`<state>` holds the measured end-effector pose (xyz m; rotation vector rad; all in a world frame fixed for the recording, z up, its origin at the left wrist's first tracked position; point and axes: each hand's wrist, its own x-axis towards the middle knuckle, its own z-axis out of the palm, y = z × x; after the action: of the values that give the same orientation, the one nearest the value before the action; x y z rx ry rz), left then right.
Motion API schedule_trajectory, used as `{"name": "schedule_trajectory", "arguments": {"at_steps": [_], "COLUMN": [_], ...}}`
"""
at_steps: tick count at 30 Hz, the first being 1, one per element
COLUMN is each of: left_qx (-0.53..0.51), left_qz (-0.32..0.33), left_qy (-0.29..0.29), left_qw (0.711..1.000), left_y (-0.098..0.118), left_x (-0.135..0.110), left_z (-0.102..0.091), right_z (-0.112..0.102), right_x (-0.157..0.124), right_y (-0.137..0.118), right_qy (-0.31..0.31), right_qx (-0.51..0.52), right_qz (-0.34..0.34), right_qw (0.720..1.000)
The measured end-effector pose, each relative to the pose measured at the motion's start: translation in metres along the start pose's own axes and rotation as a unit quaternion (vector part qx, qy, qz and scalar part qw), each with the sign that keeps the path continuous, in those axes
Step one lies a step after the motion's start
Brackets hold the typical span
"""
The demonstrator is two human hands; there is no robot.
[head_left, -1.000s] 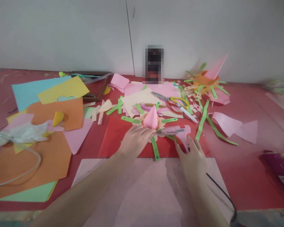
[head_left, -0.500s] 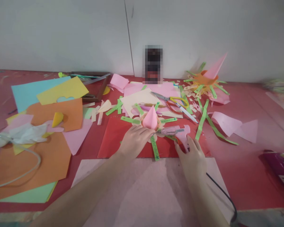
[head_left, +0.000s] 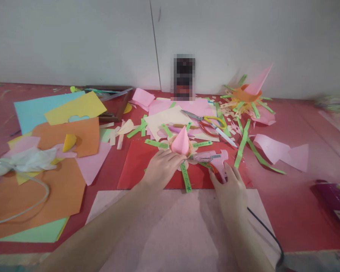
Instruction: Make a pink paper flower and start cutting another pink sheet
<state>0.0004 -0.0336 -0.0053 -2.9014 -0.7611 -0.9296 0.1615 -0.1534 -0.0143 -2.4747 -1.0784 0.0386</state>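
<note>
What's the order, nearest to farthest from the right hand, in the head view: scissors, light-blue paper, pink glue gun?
1. Pink glue gun, held in the right hand.
2. Scissors, beyond the gun, toward the wall.
3. Light-blue paper, far left.

Behind, we see a plain grey wall [head_left: 73, 45], matte; a thin dark seam [head_left: 155, 45] runs down it, slightly slanted. We note a short scuff [head_left: 159, 14] near its top. Red tabletop [head_left: 294, 211] reaches the wall's foot. Light dull, shadows soft.
</note>
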Motion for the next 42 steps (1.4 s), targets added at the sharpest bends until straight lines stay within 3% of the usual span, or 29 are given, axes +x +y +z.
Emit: {"name": "schedule_trajectory", "arguments": {"at_steps": [24, 42], "left_qx": [0.086, 0.091], "left_qz": [-0.019, -0.03], "left_qy": [0.033, 0.007], "left_qw": [0.996, 0.995], "left_y": [0.0043, 0.0036], "left_x": [0.0022, 0.0014], "left_z": [-0.0043, -0.0059], "right_z": [-0.0015, -0.0015], "right_x": [0.0027, 0.001], "right_y": [0.0009, -0.0007], "right_qy": [-0.002, -0.014], "right_qx": [-0.008, -0.041], "right_qz": [0.017, 0.001], "right_qw": [1.0, 0.999]}}
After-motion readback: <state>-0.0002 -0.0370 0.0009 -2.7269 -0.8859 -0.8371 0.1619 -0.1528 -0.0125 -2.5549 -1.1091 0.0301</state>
